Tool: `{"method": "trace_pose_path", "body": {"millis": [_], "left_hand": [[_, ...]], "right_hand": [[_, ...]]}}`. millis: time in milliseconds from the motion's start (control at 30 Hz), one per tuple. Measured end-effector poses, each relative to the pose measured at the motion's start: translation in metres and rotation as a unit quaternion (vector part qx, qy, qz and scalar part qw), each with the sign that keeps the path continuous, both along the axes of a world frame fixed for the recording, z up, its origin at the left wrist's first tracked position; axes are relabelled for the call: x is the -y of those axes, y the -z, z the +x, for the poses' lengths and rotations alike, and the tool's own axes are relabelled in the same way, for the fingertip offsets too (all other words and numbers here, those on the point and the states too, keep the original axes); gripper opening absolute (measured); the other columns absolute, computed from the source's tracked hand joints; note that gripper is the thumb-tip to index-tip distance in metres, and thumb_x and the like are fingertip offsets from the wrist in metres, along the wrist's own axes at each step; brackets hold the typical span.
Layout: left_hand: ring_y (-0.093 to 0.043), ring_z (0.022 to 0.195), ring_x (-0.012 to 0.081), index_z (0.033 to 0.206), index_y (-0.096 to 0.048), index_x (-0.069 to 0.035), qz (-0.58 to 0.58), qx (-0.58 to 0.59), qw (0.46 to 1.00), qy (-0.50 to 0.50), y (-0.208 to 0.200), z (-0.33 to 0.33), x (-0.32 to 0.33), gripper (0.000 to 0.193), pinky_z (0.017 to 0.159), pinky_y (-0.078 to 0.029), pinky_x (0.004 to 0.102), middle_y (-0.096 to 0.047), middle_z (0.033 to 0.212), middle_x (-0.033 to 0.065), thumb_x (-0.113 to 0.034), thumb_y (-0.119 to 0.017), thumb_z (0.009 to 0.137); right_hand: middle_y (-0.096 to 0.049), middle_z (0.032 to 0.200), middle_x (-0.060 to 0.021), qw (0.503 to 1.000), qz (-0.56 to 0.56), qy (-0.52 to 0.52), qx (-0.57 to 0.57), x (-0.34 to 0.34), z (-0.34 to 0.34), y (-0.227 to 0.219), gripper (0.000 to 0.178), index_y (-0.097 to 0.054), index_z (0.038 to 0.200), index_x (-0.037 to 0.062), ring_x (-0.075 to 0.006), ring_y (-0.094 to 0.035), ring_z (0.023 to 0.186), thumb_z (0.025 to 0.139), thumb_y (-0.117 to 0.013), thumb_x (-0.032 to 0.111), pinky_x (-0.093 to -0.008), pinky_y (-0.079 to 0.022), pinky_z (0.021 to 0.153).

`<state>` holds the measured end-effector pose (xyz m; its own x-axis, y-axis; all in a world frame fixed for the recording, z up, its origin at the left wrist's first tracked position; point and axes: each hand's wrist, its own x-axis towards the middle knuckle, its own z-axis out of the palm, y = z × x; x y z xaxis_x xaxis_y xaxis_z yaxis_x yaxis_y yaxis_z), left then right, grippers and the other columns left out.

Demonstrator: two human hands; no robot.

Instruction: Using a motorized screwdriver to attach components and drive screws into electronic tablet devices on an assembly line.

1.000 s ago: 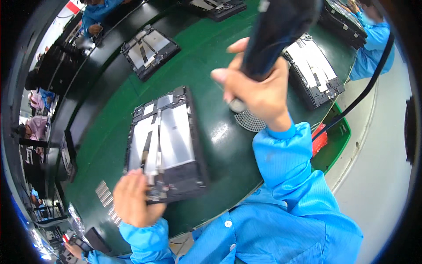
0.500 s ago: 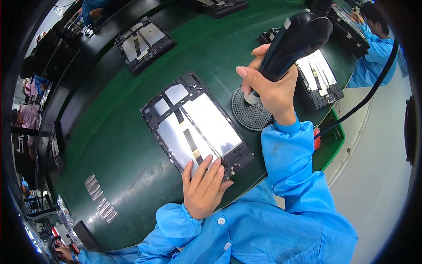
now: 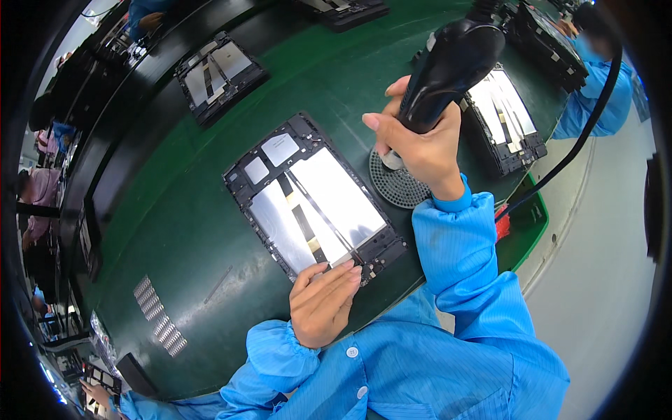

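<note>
Green table (image 3: 175, 238) carries the open tablet (image 3: 315, 199), which lies flat in front of the person, set at a slant, pale panels up.

Left hand (image 3: 325, 304): fingers together, laid over the near edge of the tablet by the ribbon end. Thumb side obscured; cannot tell whether it pinches the edge or only presses.

Right hand (image 3: 430, 150): clamped around the lower body of the black driver (image 3: 455, 66), which leans over the perforated disc (image 3: 402, 187), right of the tablet. Fingers hide most of the driver's tip; contact with the disc cannot be told.

Around: a second tablet (image 3: 504, 115) beyond the right hand, small metal parts (image 3: 161, 315) in rows at left, a green bin (image 3: 537, 234) below the table edge at right.

Handling notes (judgement): press lightly with the left fingers, on the frame rather than the ribbon, so that the board does not slide or flex. Bring the driver nearer to upright over a single hole, wrist steady, tip clear of the pale panels, which likely dent easily.
</note>
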<state>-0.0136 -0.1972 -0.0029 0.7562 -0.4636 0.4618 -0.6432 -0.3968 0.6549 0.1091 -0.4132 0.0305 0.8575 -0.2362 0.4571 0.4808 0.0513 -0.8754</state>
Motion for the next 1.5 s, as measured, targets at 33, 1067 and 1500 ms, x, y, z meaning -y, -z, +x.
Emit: {"method": "trace_pose_path", "body": {"millis": [33, 1067, 1500], "left_hand": [[-0.067, 0.095, 0.0254, 0.087, -0.069, 0.001, 0.0, -0.001, 1.0, 0.001, -0.001, 0.001, 0.001, 0.018, 0.081, -0.049, 0.0388, -0.069, 0.096, 0.0134, 0.006, -0.07, 0.07], [-0.058, 0.065, 0.007, 0.088, -0.066, 0.006, -0.215, -0.314, 0.896, -0.228, 0.006, 0.084, -0.062, 0.012, 0.059, -0.048, 0.0207, -0.067, 0.076, 0.006, -0.004, -0.07, 0.081], [-0.061, 0.06, 0.009, 0.084, -0.064, 0.004, -0.181, -0.404, 0.869, -0.221, -0.006, 0.099, -0.071, 0.016, 0.048, -0.048, 0.0211, -0.066, 0.073, 0.0078, -0.008, -0.073, 0.078]], "right_hand": [[-0.06, 0.058, -0.0045, 1.0, -0.003, -0.001, -0.004, 0.001, 0.001, 0.0, 0.03, -0.054, 0.097, -0.0027, -0.0108, -0.055, 0.045, 0.074, -0.072, -0.004, -0.0228, -0.043, 0.046], [-0.06, 0.062, -0.0033, 0.983, 0.025, -0.178, 0.047, -0.112, -0.003, -0.029, 0.03, -0.055, 0.099, -0.004, -0.0082, -0.058, 0.054, 0.074, -0.072, -0.005, -0.0205, -0.043, 0.049], [-0.06, 0.062, 0.0001, 0.985, -0.023, -0.169, 0.017, -0.134, 0.007, -0.016, 0.027, -0.057, 0.095, -0.0027, -0.0051, -0.055, 0.056, 0.073, -0.072, -0.004, -0.02, -0.042, 0.051]]}}
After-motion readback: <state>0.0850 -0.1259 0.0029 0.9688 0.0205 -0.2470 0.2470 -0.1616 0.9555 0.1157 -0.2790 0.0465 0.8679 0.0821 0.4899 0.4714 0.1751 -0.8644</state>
